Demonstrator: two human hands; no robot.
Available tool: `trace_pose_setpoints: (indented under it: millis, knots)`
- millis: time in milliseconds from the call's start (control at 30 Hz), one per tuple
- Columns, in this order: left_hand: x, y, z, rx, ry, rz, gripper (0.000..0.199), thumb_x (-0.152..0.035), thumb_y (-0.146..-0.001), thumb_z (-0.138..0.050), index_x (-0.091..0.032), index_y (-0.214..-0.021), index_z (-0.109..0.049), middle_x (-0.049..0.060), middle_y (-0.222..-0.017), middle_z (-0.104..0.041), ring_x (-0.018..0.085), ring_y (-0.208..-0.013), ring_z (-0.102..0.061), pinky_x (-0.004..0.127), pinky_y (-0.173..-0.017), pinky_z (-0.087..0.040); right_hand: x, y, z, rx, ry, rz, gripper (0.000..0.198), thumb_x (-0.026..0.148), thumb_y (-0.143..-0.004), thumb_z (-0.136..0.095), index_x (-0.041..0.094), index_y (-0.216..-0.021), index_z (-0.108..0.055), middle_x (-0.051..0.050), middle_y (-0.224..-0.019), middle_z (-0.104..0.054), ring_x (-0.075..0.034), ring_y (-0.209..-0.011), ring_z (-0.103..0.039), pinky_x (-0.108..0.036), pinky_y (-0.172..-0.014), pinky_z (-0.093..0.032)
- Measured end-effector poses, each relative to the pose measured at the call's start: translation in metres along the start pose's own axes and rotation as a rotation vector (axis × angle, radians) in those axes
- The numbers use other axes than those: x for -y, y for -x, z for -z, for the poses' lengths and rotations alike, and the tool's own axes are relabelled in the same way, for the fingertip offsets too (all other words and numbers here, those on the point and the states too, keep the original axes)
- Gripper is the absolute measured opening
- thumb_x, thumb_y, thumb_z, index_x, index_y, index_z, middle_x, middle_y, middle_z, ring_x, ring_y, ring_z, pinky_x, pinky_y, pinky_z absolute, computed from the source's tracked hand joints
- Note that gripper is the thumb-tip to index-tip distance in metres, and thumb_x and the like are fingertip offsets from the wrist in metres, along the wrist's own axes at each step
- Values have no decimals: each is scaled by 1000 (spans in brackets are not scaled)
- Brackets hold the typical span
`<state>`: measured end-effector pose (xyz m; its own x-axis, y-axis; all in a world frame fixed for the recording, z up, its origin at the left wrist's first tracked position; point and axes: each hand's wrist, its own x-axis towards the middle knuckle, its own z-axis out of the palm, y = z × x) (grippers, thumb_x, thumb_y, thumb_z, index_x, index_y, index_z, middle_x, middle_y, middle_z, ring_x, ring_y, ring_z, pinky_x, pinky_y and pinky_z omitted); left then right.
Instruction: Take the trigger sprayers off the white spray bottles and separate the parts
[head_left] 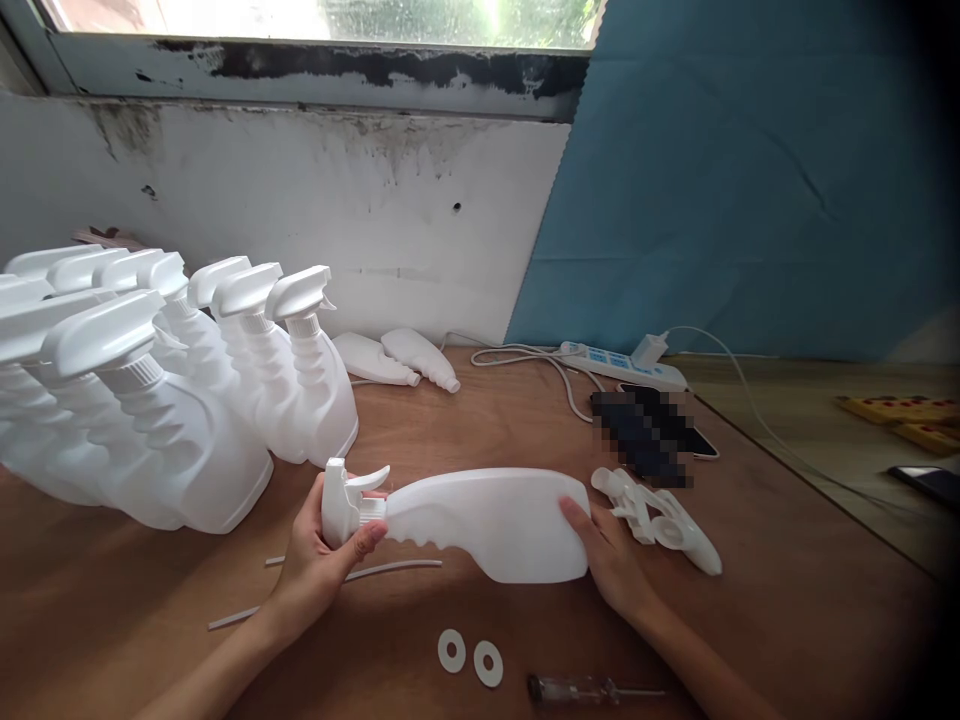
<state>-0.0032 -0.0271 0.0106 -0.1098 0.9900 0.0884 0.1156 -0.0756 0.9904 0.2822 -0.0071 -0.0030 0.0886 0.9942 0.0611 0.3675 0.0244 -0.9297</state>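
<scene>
A white spray bottle (495,525) lies sideways between my two hands, its trigger head (341,505) at the left end. My left hand (319,550) is closed around that head and its ribbed collar, thumb on the near side. The bottle's base is gripped by my right hand (611,555), with the fingers behind it partly hidden. Just right of that hand are loose white trigger parts (660,520). Thin white tubes (397,567) lie near my left wrist, partly covered by it. Two white ring washers (451,651) rest on the table in front of the bottle.
Several white spray bottles with heads (202,440) stand at the left. Two headless bottles (420,358) lie by the wall. A power strip (622,365) with cables and dark phones (675,420) sits at the back right. A screwdriver (574,690) lies at the near edge.
</scene>
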Motion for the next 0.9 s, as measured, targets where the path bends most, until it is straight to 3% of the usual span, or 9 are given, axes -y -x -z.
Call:
trace_pose_setpoints:
  millis: [133,267,467,533,633,733,900]
  knots:
    - [4,2,7,44,-88,-105,35,-29,-70,-68,-19,-96,-46,6,-86,-66,16,-69,-59,24,-60,-47,4,-4,3,110,-78,-150,58,68,-73,-45,13,-58,-58,-5,-52,-58,-17,-48,-51,-27,-42,-39]
    - [-4,1,8,87,-161,-241,35,-29,-73,-65,-19,-98,-43,5,-88,-63,19,-76,-60,24,-59,-47,5,-6,6,216,-186,-259,61,64,-79,-41,8,-83,-66,-9,-67,-66,-21,-61,-60,-30,-57,-48]
    - [-42,-7,1,130,-266,-367,30,-29,-75,-65,-22,-96,-44,-1,-72,-59,11,-57,-52,19,-47,-40,7,-1,3,72,-244,-275,63,66,-78,-38,11,-95,-65,-10,-76,-68,-28,-80,-62,-37,-72,-50]
    - [-51,-8,-1,185,-251,-401,26,-31,-78,-60,-21,-98,-46,0,-79,-60,10,-56,-52,20,-48,-43,7,2,2,-17,-171,-250,66,69,-76,-36,12,-94,-65,-10,-79,-68,-31,-87,-60,-39,-75,-49]
    - [-57,-11,-6,235,-114,-311,23,-37,-87,-45,-20,-103,-45,6,-94,-62,10,-53,-53,24,-50,-47,1,6,3,-146,-36,-151,72,74,-75,-30,13,-96,-63,-12,-88,-66,-33,-100,-55,-41,-84,-45]
    - [-60,-12,-10,184,-9,-180,29,-41,-89,-40,-17,-103,-46,10,-100,-63,9,-46,-52,26,-45,-47,-11,8,6,-210,37,-17,73,75,-75,-26,15,-96,-62,-13,-95,-64,-33,-106,-50,-43,-91,-40]
    - [-74,-10,-7,235,7,-121,36,-42,-86,-44,-13,-106,-50,12,-103,-63,11,-48,-55,29,-49,-49,-14,7,4,-231,-24,-64,80,83,-67,-27,16,-91,-63,-14,-97,-63,-36,-119,-38,-45,-96,-36]
